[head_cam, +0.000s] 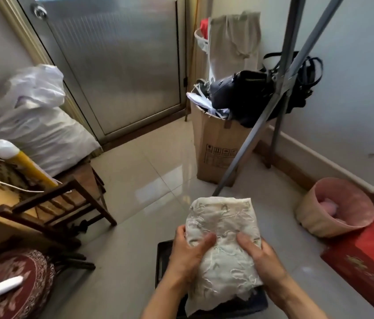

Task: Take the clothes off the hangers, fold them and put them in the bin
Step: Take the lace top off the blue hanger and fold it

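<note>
A folded cream lace garment (221, 229) is held flat between both hands. My left hand (187, 254) grips its left edge, thumb on top. On the right edge, my right hand (263, 259) holds it the same way. Directly below the garment sits a dark bin (164, 261) on the floor, mostly hidden by the cloth and my arms; something dark blue shows inside it at the lower right. A beige garment (234, 42) hangs at the back by the grey metal rack (280, 93).
A cardboard box (213, 143) stuffed with black bags stands behind the rack legs. A pink-lined basket (333, 208) and red box (370, 259) lie right. A wooden chair (55, 203), desk and white sack sit left; a red cushioned stool (13, 282) is at lower left.
</note>
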